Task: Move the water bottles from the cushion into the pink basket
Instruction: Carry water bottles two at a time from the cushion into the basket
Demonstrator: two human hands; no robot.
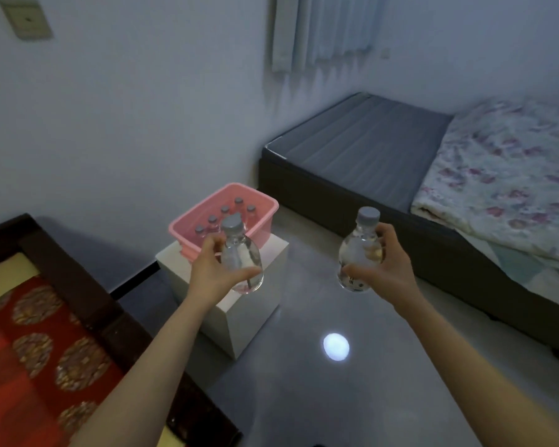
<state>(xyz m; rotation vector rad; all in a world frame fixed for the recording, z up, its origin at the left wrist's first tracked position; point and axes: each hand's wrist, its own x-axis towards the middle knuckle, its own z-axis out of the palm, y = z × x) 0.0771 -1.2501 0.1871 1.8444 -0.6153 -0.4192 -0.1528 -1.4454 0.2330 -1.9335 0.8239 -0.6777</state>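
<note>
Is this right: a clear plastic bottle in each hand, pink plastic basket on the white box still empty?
Not empty. The head view shows the pink plastic basket already holding several grey-capped bottles. The rest stands: left hand and right hand each hold a bottle; basket on the white box.

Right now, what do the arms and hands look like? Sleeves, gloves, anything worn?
Both arms are bare from the bottom frame edge to the fingers: no sleeves in view. The left hand and right hand wear no gloves. No watch, strap, ring or marking shows on either wrist or on the visible fingers, though the light is dim. No cables or gear attached.
</note>
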